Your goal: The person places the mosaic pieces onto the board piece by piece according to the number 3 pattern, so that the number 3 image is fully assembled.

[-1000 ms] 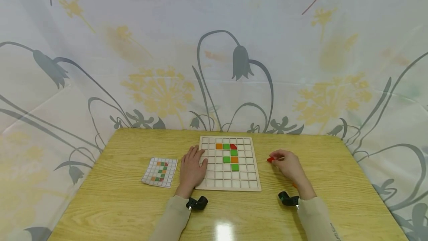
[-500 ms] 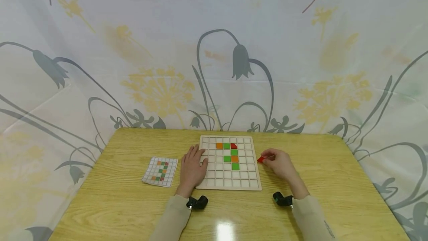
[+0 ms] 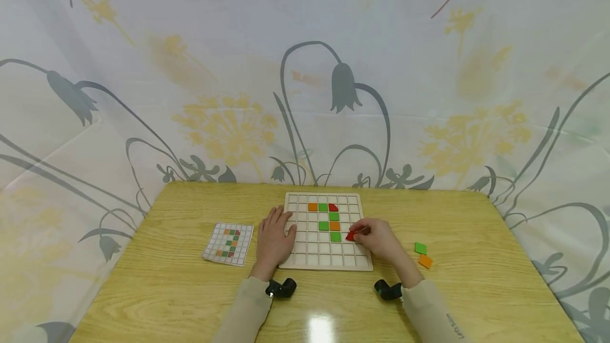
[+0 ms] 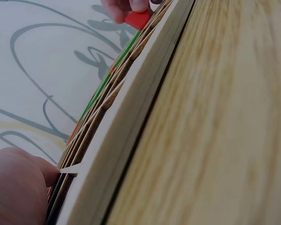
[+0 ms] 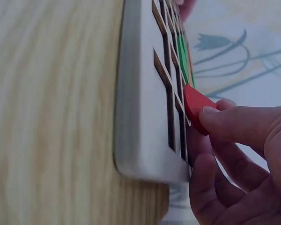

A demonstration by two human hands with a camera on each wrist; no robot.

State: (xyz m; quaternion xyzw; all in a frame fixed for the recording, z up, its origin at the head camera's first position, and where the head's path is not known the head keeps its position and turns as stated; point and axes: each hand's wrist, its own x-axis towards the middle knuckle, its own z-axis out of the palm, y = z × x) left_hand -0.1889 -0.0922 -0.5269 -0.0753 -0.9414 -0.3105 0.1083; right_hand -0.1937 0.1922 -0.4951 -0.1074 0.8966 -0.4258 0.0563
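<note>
A wooden grid board lies on the table, with orange, green and red tiles set in some of its squares. My left hand rests on the board's left edge, fingers extended. Between thumb and fingertips, my right hand pinches a red tile with one curved edge. That tile is over the right part of the board, just right of the lowest green tile. In the left wrist view, the red tile shows at the far end of the board.
Left of the board lies a paper card printed with a grid of coloured squares. A loose green tile and an orange tile lie on the table to the right. A patterned curtain hangs behind the table.
My right hand has moved left with the red tile, from the table beside the board to over its right part. The loose green and orange tiles are now uncovered. My left hand stays put.
</note>
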